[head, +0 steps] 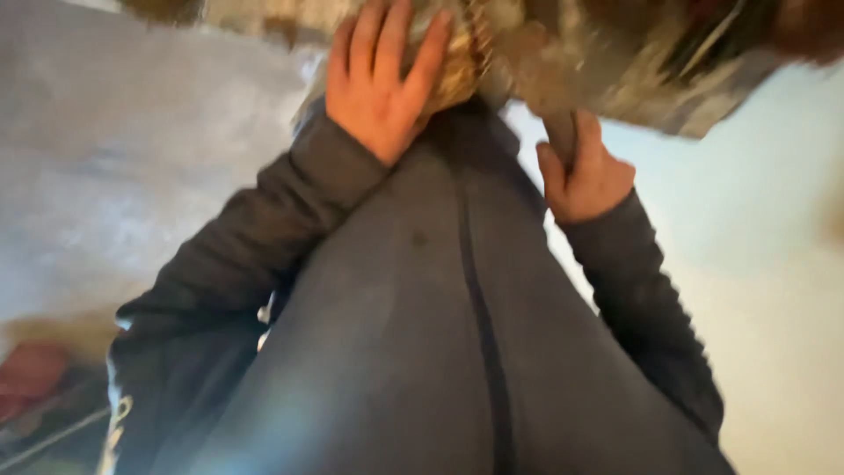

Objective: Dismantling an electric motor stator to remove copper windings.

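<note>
The picture is blurred. My left hand [382, 79] lies flat with fingers spread on a tan and brown mottled bundle [615, 62] at the top of the view. My right hand [587, 180] is curled around a grey-brown strip [561, 130] that hangs down from the same bundle. Both arms wear dark grey sleeves. Between them my leg in dark grey trousers [440, 334] fills the middle of the view and hides what is beneath it.
Grey mottled floor [114, 149] spreads at the left. A pale, smooth surface [756, 264] lies at the right. A red object [31, 374] and some dark clutter sit at the bottom left corner.
</note>
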